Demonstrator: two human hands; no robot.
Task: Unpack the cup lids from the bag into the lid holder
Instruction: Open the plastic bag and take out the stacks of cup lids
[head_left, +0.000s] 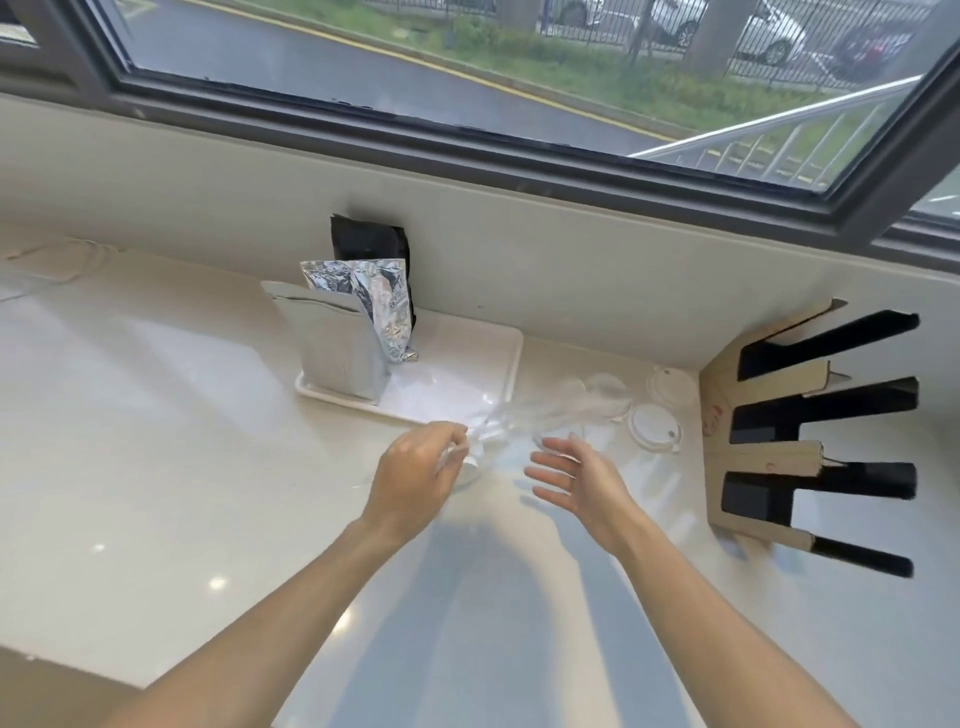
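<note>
Left to right: white tray with foil pouches at bench back; left hand pinching clear plastic bag at its end; right hand open, fingers spread, holding nothing; white round lids loose beside cardboard-and-black lid holder at right edge.

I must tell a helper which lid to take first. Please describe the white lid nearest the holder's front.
Find the cardboard lid holder at the counter's right. Just left of it lie two white lids; take the nearer one, lying flat, beside the clear lids.
</note>
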